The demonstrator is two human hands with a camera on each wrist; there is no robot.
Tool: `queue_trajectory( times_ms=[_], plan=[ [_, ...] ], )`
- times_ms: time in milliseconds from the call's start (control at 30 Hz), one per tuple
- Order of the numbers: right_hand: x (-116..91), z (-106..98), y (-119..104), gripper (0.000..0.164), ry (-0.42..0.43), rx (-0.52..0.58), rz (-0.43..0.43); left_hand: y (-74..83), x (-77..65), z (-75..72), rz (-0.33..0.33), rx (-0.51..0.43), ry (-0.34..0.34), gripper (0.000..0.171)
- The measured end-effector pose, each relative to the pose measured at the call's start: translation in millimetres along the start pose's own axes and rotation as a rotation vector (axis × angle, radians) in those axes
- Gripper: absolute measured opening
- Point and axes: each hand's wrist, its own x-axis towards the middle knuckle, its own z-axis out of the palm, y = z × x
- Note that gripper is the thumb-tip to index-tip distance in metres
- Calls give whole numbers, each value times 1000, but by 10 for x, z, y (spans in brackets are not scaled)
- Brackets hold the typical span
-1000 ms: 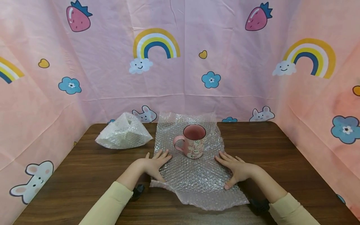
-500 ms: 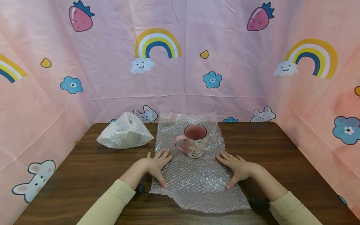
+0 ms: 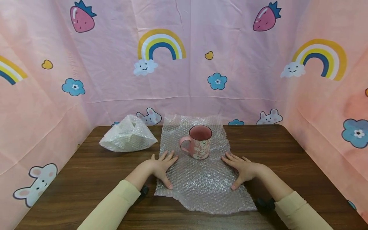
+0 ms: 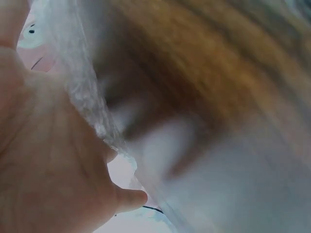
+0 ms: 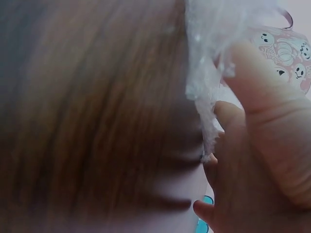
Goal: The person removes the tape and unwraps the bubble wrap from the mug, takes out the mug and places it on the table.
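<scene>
A pink mug (image 3: 200, 145) with white cartoon figures stands upright on a sheet of bubble wrap (image 3: 204, 182), its handle toward the left. My left hand (image 3: 159, 167) rests with spread fingers on the sheet's left edge. On the right edge lies my right hand (image 3: 242, 167), fingers straight and thumb pointing toward me. Neither hand touches the mug. In the left wrist view the wrap's edge (image 4: 90, 97) runs beside the palm. Part of the mug's patterned side (image 5: 286, 56) shows beyond the fingers in the right wrist view.
A bubble-wrapped bundle (image 3: 127, 135) sits at the back left of the dark wooden table (image 3: 86, 188); its contents are hidden. Patterned pink cloth (image 3: 178, 83) encloses the table at the back and both sides. The sheet's far end leans up against the back cloth.
The curled near edge of the bubble wrap has flattened toward me, then shifted slightly away. The mug and both hands have moved a little away from me. The bundle has stayed put.
</scene>
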Motion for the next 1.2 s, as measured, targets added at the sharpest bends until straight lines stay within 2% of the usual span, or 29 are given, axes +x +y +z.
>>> queue_trajectory(
  times_ms=[200,600,900,1067,1200],
  plan=[
    [-12,-38,-34,117,-3,-23,15,49,23,-27,-15,41,-13,120],
    [28,-128,-209,112,-66,-87,75,69,28,3,-27,25,-16,121],
    [95,-195,-249,105,22,40,71,76,21,6,-30,20,-14,120],
    [144,-249,-271,107,123,75,69,80,9,2,-40,30,-15,120],
    [178,-293,-309,107,206,83,27,99,6,-9,-58,56,-24,121]
  ],
)
